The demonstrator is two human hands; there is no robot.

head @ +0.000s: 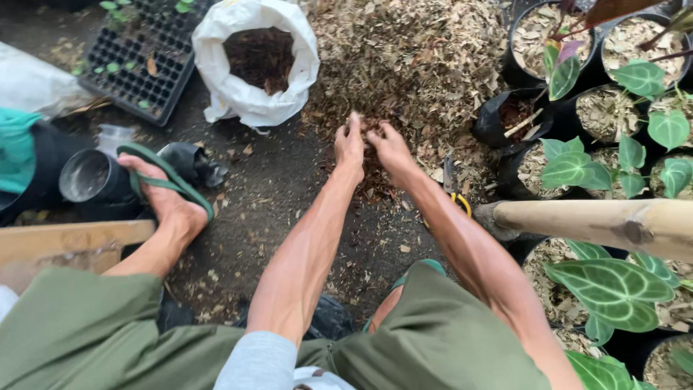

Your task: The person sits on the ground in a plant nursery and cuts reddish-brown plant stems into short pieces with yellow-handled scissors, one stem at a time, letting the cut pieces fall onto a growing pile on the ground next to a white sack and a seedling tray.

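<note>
I have both hands out in front of me at the near edge of the chip pile (411, 65), a broad heap of loose wood chips and bark spread on the dark ground. My left hand (351, 144) and right hand (390, 148) sit side by side, nearly touching, fingers curled and pressed together into the darker, damper-looking chips, cupping a scoop between them rather than closing on any one piece. I judge this stuff light, dry on top, crumbly and rough, nothing to break, but it will spill through any gap, so the hold has to come from below with both palms joined and tilted inward. A white sack (256, 61) of dark mix stands open just left of the pile, a black seed tray (137, 68) beyond it. Potted plants (613, 166) crowd the right, and a bamboo pole (599, 224) crosses over them.
</note>
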